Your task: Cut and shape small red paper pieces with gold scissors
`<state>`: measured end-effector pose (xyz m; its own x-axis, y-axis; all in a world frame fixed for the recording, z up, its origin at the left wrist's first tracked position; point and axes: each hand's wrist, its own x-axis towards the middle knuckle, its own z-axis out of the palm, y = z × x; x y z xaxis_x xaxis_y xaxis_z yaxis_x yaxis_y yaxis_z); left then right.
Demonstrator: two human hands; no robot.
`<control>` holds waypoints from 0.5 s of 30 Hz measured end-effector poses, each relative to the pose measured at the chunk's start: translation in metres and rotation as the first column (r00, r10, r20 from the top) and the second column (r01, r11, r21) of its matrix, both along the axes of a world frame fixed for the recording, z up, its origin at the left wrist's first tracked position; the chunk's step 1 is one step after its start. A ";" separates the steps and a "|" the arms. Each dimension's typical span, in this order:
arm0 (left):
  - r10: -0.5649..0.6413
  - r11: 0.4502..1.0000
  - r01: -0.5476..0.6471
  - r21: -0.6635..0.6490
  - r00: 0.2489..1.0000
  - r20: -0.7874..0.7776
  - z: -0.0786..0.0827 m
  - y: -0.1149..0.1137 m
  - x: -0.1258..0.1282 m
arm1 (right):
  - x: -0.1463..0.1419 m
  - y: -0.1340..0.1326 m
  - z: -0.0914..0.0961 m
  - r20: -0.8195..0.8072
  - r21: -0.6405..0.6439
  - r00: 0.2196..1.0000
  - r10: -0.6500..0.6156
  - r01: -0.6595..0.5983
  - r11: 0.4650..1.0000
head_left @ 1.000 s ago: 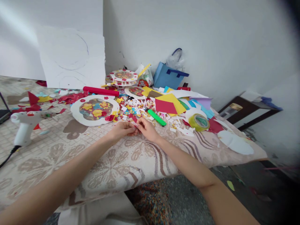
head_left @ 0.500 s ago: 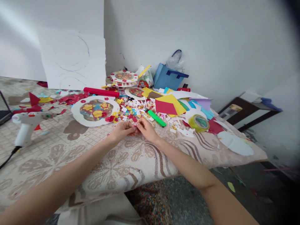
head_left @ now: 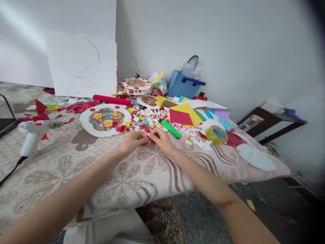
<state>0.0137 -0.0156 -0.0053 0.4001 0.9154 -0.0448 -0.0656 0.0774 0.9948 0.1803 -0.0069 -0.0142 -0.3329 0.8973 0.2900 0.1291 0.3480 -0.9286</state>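
Observation:
My left hand and my right hand meet at the fingertips just above the front of the cloth-covered table. Both are closed in a pinch. Whatever they pinch is tiny and mostly covered by the fingers. Right behind the fingertips shows a bit of red paper. A green cutter-like tool lies just beyond my right hand. Behind my left hand rests a white scalloped disc with yellow, red and blue flowers in its round middle.
A white glue gun with a black cord stands at left. Paper scraps cover the middle. Yellow tape, coloured sheets and a white oval piece lie at right. Farther back are a red roll, a decorated layered piece and a blue bag.
The whole scene has shifted slightly to the right in view. Both hands stay together in the same pinch; the fingers have moved only a little.

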 end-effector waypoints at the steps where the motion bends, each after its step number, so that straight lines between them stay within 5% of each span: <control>1: 0.003 1.000 -0.003 -0.001 1.000 -0.003 -0.001 0.000 0.000 | 0.000 0.000 -0.001 0.026 0.020 1.000 -0.015 0.015 1.000; 5: 0.026 0.999 -0.026 -0.019 1.000 0.013 -0.003 0.000 0.001 | 0.000 0.002 -0.005 0.056 0.054 0.997 -0.054 0.051 0.997; 12: 0.013 1.000 -0.012 -0.022 1.000 0.014 0.002 -0.002 0.000 | 0.002 0.000 0.006 -0.034 -0.134 0.999 0.015 -0.020 0.991; 15: -0.004 1.000 0.004 -0.008 1.000 -0.005 0.001 -0.002 0.001 | 0.003 0.001 0.005 0.022 -0.065 1.000 -0.015 0.016 0.998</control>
